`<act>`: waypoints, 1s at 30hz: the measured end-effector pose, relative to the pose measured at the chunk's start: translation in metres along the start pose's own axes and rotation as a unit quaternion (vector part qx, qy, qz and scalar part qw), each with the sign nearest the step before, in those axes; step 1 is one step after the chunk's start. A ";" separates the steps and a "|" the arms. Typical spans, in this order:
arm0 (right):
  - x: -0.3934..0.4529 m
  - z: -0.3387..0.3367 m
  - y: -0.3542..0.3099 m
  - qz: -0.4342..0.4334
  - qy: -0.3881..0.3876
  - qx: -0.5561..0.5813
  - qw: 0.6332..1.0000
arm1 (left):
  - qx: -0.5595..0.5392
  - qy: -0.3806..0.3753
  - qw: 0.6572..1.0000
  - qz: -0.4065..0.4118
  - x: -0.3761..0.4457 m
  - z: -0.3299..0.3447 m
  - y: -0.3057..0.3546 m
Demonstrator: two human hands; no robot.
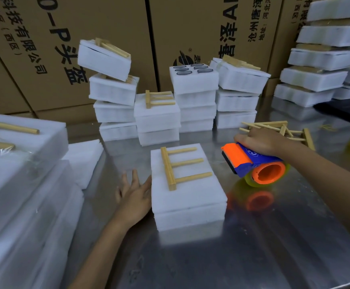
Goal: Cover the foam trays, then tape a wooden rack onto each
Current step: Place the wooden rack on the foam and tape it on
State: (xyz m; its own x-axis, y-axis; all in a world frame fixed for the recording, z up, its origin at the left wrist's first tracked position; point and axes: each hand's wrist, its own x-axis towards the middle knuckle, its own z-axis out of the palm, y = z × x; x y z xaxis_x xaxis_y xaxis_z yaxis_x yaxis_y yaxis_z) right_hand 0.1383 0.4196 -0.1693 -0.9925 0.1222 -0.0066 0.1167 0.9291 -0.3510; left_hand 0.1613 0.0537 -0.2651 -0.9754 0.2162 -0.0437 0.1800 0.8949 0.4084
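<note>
A covered white foam tray [190, 197] lies on the steel table in front of me, its flat foam lid on top. A wooden rack [177, 166] with three pegs lies loose on the lid. My left hand [135, 195] rests flat against the tray's left side, fingers spread and straight. Right of the tray, my right hand [261, 140] grips a blue and orange tape dispenser [255, 164] with a yellowish roll, held just above the table.
Stacks of foam trays [157, 119] stand behind, some with racks on top, one uncovered tray [193, 77] showing round holes. Loose racks [280, 130] lie at the right. Taped trays [22, 163] are piled at the left, more at the far right. Cardboard boxes [65, 49] form the back wall.
</note>
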 end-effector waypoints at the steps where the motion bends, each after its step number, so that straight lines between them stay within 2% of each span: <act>1: 0.000 0.000 0.000 -0.001 0.001 0.000 1.000 | 0.031 -0.009 0.999 0.011 0.001 0.002 -0.003; 5: 0.000 0.001 0.001 -0.001 0.011 0.007 1.000 | 0.135 -0.016 0.990 0.026 0.007 0.005 -0.014; 11: 0.001 0.002 0.003 0.001 0.015 0.007 1.000 | 0.135 -0.011 0.991 -0.014 0.014 0.005 -0.014; 13: 0.001 0.002 0.003 0.003 0.015 0.014 1.000 | 0.078 0.039 0.996 -0.026 0.013 -0.002 -0.009; 14: 0.001 0.002 0.003 0.005 0.016 0.015 1.000 | 0.018 0.087 0.996 -0.028 0.012 -0.007 -0.004; 16: 0.002 0.002 0.003 0.006 0.015 0.009 1.000 | -0.120 0.200 0.972 -0.016 0.009 -0.020 0.011; 18: 0.004 0.002 0.003 0.007 0.011 0.001 1.000 | -0.187 0.250 0.949 0.031 0.010 -0.036 0.033; 23: 0.002 0.002 0.003 0.006 0.017 0.024 1.000 | -0.139 0.181 0.962 0.150 0.036 -0.063 0.104; 25: 0.002 0.003 0.004 0.005 0.014 0.025 1.000 | -0.039 0.123 0.981 0.148 0.044 -0.050 0.125; 27: 0.002 0.002 0.003 0.004 0.004 0.015 1.000 | 0.121 0.032 0.985 0.118 0.048 -0.024 0.130; 28: 0.002 0.002 0.003 0.004 -0.001 0.011 1.000 | 0.166 0.007 0.980 0.107 0.051 -0.016 0.128; 30: 0.002 -0.001 0.003 0.003 -0.012 0.007 1.000 | 0.180 -0.014 0.978 0.104 0.056 -0.011 0.124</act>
State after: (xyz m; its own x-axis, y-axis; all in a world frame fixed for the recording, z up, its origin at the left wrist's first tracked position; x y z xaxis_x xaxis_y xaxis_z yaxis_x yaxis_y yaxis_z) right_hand 0.1365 0.4232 -0.1699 -0.9924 0.1187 -0.0311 0.1219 0.9237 -0.3631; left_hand 0.1272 0.1726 -0.2073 -0.9103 0.4135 -0.0211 0.4115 0.9091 0.0645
